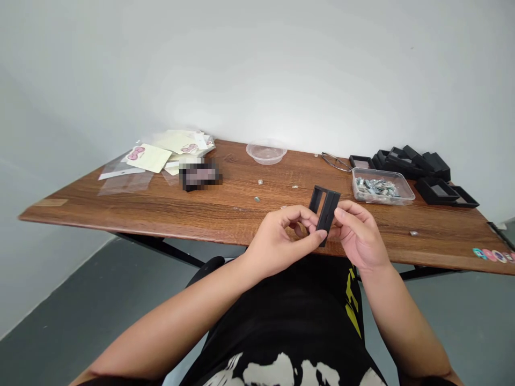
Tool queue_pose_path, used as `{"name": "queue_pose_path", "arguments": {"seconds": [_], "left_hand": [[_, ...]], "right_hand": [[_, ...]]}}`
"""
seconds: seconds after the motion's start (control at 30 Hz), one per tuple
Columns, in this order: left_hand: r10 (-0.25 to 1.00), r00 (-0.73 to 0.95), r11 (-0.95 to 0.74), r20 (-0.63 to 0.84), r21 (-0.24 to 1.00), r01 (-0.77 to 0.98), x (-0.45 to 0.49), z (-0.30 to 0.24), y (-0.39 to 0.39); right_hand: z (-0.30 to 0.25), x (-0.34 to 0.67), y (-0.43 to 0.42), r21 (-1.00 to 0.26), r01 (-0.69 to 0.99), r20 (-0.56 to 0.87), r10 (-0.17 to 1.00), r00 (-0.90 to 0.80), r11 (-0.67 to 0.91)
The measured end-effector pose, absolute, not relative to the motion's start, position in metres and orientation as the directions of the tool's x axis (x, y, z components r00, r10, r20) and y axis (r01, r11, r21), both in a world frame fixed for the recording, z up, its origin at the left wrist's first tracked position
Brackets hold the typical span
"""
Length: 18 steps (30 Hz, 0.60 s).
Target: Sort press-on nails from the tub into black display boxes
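Both of my hands hold a small black box point(325, 210) upright above the front edge of the wooden table point(169, 206). My left hand point(281, 241) pinches its lower edge between thumb and fingers. My right hand point(358, 233) grips its right side with curled fingers. The box is slightly open, with its two halves showing as thin black frames. A clear plastic tub point(382, 186) of shiny shell-like pieces sits just behind my right hand.
Several black boxes point(418, 166) lie piled at the back right. A clear bowl point(266, 152) and metal tweezers point(333, 161) sit at the back. Cards and clear bags point(161, 155) lie at the left. Small loose pieces point(257, 199) dot the table's middle.
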<state>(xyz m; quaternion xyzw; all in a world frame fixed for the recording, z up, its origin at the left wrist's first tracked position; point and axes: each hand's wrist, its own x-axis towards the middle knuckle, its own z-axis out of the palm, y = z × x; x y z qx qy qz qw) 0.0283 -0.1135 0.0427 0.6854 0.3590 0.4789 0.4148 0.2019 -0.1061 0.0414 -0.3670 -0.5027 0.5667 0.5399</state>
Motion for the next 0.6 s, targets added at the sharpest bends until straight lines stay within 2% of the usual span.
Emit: {"name": "queue_pose_path", "arguments": {"seconds": [0.2,0.4,0.6], "left_hand": [[0.925,0.275,-0.277,0.261,0.961,0.020,0.033,0.038,-0.103],[0.933,0.274,-0.244,0.234,0.970,0.001,0.035,0.035,-0.097],[0.902,0.400,-0.211,0.162,0.974,0.082,0.032,0.035,-0.079]], "right_hand": [[0.036,0.202,-0.103,-0.968,-0.225,0.152,0.977,-0.153,0.116],[0.037,0.199,-0.105,-0.974,-0.142,0.204,0.957,-0.206,0.177],[0.033,0.200,-0.095,-0.979,-0.032,0.201,0.940,-0.276,0.200]]}}
